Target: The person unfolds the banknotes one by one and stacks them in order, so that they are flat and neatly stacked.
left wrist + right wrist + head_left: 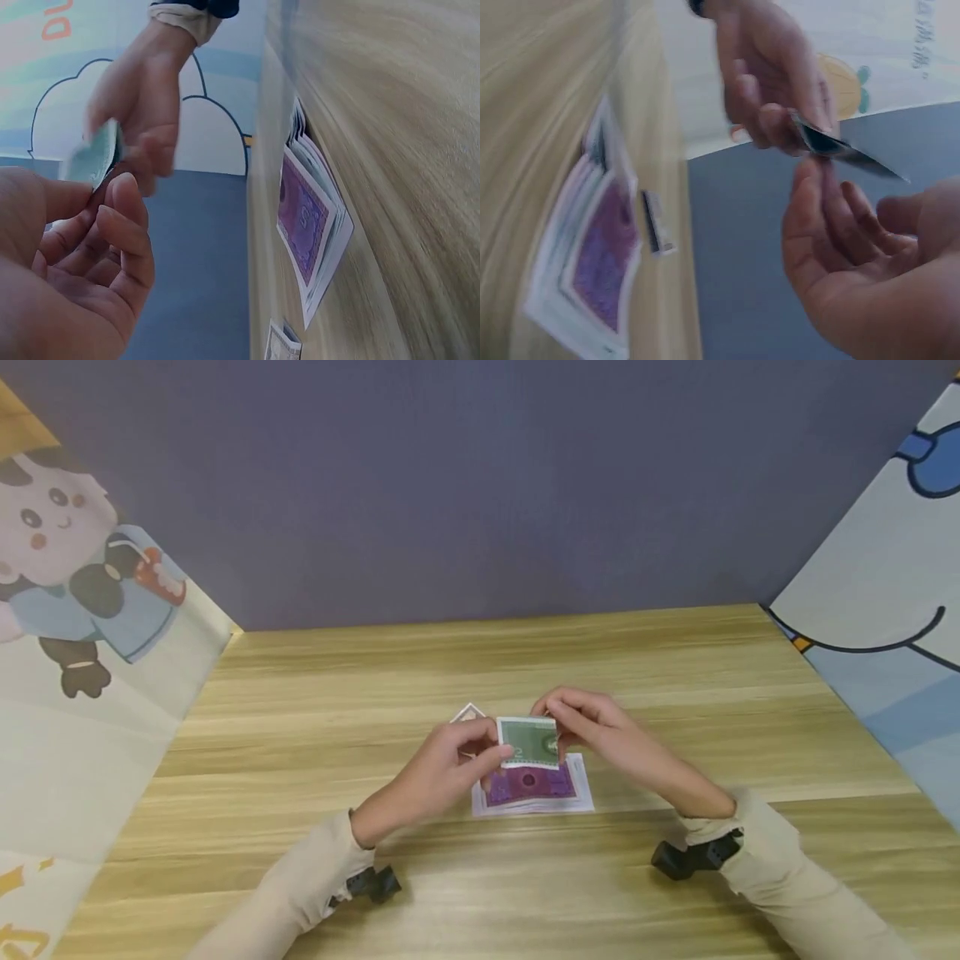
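In the head view my left hand (442,768) pinches a green banknote (528,743) marked with a 2, its thumb on the near face. The note looks bent in both wrist views. My right hand (603,727) is at the note's right edge, fingers bent. In the right wrist view its thumb stands apart from the note (832,146), while its fingertips are just below; whether they touch it I cannot tell. Below the hands lies a stack of notes or papers with a purple banknote (529,783) on top, partly covered by the green one.
A small pale folded note (468,713) lies behind my left hand, mostly hidden. The wooden table (337,677) meets a dark grey-blue panel (480,493) at the back. Cartoon-printed walls (150,610) stand at both sides. Each wrist carries a black camera (375,885).
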`<state>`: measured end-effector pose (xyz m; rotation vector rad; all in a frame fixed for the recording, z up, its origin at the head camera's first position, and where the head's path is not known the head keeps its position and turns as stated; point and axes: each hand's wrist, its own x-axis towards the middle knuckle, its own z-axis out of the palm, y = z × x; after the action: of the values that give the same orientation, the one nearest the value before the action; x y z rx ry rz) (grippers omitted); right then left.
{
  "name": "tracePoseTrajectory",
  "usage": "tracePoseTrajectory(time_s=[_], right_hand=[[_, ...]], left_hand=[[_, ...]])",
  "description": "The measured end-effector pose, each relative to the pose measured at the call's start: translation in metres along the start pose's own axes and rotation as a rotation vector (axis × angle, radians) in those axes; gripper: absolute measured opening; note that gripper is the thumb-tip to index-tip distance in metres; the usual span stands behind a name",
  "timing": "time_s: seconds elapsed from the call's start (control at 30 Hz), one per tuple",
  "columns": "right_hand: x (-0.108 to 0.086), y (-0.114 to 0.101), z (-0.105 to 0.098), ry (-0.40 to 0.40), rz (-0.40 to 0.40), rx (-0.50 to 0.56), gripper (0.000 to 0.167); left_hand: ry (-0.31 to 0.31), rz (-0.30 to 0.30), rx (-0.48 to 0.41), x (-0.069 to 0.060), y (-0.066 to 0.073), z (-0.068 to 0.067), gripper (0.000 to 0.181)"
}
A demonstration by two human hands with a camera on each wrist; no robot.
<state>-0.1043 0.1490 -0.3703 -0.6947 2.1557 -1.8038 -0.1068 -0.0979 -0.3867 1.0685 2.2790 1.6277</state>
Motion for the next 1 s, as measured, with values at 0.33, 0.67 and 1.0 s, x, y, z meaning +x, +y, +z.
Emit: tracePoseTrajectory(time_s=[0.33,0.67,1.0], right_hand=[[0.002,0.014,0.015,-0.16,0.084,0.042,0.038],[0.002,0.022,0.02,-0.209,0.087,0.067,0.038],[0.003,0.018,0.012,-0.195,0.106,-0.048,0.035]], left_hand=[[-0.081,0.036,0.261,0.0,-0.008,-0.005,0.018],[-0.143,0.012,0.497,-0.002,-0.004,-0.009,0.017],[-0.118,0.039,0.423,-0.001,-0.004,-0.016,0.026]])
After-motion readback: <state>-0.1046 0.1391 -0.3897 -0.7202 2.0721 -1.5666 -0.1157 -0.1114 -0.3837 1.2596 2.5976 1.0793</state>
